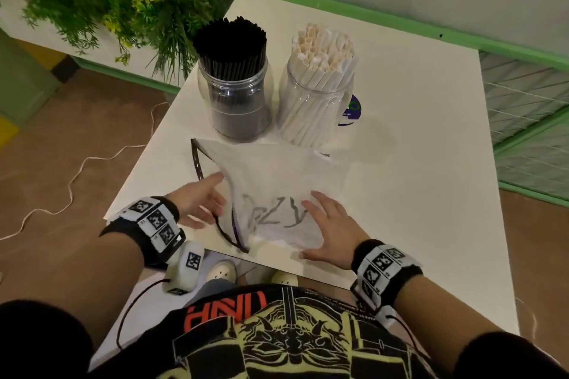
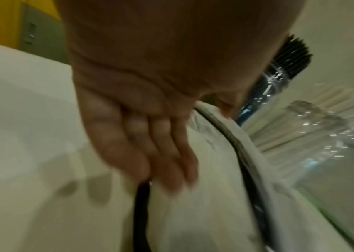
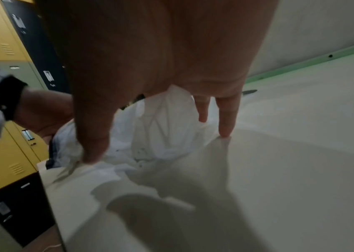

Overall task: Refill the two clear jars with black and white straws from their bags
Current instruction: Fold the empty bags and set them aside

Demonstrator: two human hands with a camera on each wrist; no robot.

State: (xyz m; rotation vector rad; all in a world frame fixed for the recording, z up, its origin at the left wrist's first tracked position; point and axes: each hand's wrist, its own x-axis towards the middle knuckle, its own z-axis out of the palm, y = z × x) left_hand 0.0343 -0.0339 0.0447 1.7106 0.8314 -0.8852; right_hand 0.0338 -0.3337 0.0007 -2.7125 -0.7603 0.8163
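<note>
Two clear jars stand at the back of the white table (image 1: 415, 163). One jar is packed with black straws (image 1: 234, 92) (image 2: 288, 63), the other with white straws (image 1: 317, 95) (image 2: 314, 126). A flat, crumpled translucent bag (image 1: 277, 181) (image 2: 215, 196) (image 3: 161, 119) with a black edge strip and grey lettering lies in front of them, with no straws showing inside. My left hand (image 1: 212, 197) (image 2: 171, 153) touches the bag's left edge, fingers straight. My right hand (image 1: 311, 224) (image 3: 159, 145) rests spread on the bag's right side, fingertips (image 3: 225, 133) down.
A leafy plant (image 1: 101, 0) hangs over the far left corner. A green rail (image 1: 369, 12) and wire mesh (image 1: 529, 108) border the back and right. A purple sticker (image 1: 354, 108) sits behind the white-straw jar. A cable (image 1: 70, 188) runs across the floor on the left. Yellow lockers (image 3: 3, 153) stand nearby.
</note>
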